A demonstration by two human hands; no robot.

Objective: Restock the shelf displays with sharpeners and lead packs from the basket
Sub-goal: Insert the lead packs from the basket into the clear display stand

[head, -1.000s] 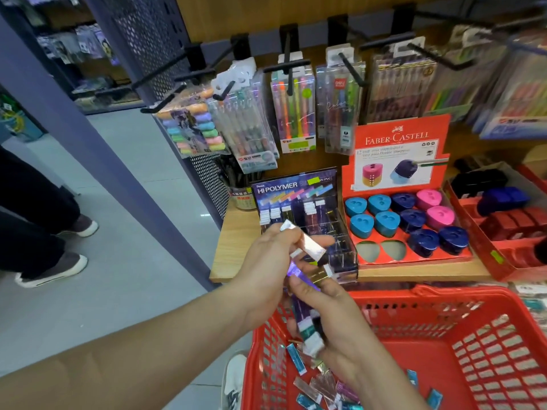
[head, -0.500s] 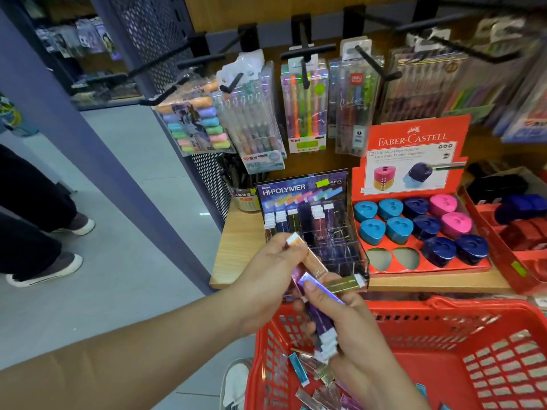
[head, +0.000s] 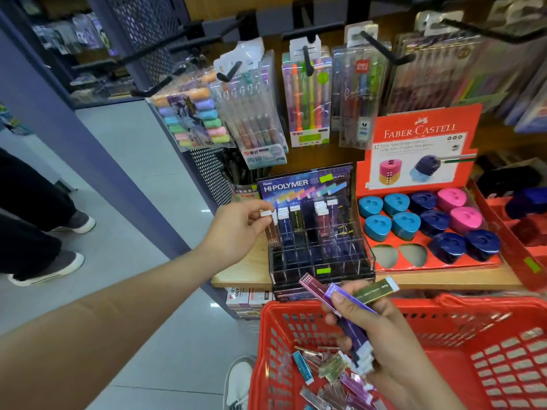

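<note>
We see a wooden shelf point(head: 444, 278) carrying, left to right, a cup of pens point(head: 243, 191) at the back, a clear lead-pack rack point(head: 322, 260), a red sharpener tray point(head: 366, 246) just beside it, and a second red tray point(head: 503, 229) at the right edge.

Basket point(head: 461, 305) partly beyond the lower edge

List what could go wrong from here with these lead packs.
1. The left hand pinches a brown lead pack only by its white cap at the display rack; it may swing, miss its narrow slot, or knock neighbouring upright packs.
2. The right hand holds several fanned packs over the basket; the outermost might slip out and perhaps land on the floor.
</note>
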